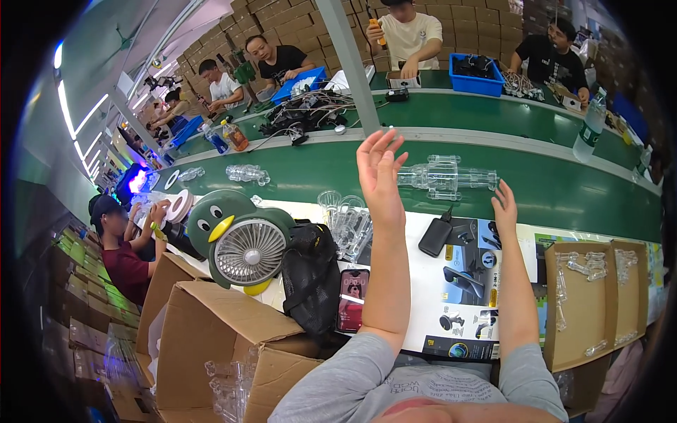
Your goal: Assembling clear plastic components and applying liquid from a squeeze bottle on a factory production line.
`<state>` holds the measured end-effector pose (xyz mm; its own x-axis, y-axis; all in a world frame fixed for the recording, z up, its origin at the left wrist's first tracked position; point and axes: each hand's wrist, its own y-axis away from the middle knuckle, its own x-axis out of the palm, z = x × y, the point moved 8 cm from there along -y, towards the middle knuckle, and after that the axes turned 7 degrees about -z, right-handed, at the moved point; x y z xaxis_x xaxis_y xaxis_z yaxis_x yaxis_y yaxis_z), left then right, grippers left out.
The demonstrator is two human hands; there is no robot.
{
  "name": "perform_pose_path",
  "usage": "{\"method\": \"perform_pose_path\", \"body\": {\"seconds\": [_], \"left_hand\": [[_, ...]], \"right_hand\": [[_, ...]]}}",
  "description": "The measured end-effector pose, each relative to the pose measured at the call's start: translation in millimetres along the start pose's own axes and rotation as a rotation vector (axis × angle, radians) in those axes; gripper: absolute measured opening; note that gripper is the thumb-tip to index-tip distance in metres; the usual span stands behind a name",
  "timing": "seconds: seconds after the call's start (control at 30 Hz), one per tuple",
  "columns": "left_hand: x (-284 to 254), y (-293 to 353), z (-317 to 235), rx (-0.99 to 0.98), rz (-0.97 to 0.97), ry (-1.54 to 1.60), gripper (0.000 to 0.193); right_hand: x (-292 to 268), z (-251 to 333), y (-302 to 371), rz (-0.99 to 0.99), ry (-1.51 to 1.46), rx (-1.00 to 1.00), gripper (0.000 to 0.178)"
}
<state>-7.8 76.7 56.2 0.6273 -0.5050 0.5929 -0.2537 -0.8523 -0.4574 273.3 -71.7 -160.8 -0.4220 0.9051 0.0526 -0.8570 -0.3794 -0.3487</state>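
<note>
A clear plastic assembly, a long tube with wider fittings round its middle, lies crosswise on the green conveyor in front of me. My left hand is raised at its left end, fingers loosely bent and apart, nothing seen in them; it hides that end. By the other end is my right hand, fingers apart and fingertips close to the tube's rim. Whether they touch it I cannot tell. Farther left on the belt lie similar clear plastic pieces. More clear plastic parts stand on the worktop left of my left forearm.
The worktop holds a green duck-shaped fan, black mesh bag, phone and black case. Cardboard boxes with clear parts stand at left, a shallow carton at right. A post rises ahead; co-workers sit beyond.
</note>
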Motion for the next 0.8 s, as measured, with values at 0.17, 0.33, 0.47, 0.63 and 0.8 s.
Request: {"method": "perform_pose_path", "body": {"seconds": [0.17, 0.33, 0.47, 0.63, 0.8], "left_hand": [[-1.8, 1.4, -5.8, 0.028, 0.020, 0.103, 0.014], [-1.8, 3.1, -10.0, 0.053, -0.022, 0.152, 0.013], [-4.4, 2.9, -11.2, 0.052, -0.032, 0.160, 0.013], [-1.1, 3.3, -12.1, 0.057, -0.013, 0.154, 0.013], [-0.9, 3.1, -12.7, 0.058, -0.009, 0.144, 0.013]], "right_hand": [[-21.0, -11.9, -2.4, -0.225, -0.216, 0.126, 0.018], [-23.5, -13.7, -3.5, -0.186, -0.169, 0.119, 0.016], [-17.4, -7.4, -1.3, -0.149, -0.108, 0.098, 0.015], [-17.5, -9.8, -2.7, -0.150, -0.100, 0.106, 0.014], [-13.7, -8.1, -2.6, -0.143, -0.081, 0.113, 0.014]]}}
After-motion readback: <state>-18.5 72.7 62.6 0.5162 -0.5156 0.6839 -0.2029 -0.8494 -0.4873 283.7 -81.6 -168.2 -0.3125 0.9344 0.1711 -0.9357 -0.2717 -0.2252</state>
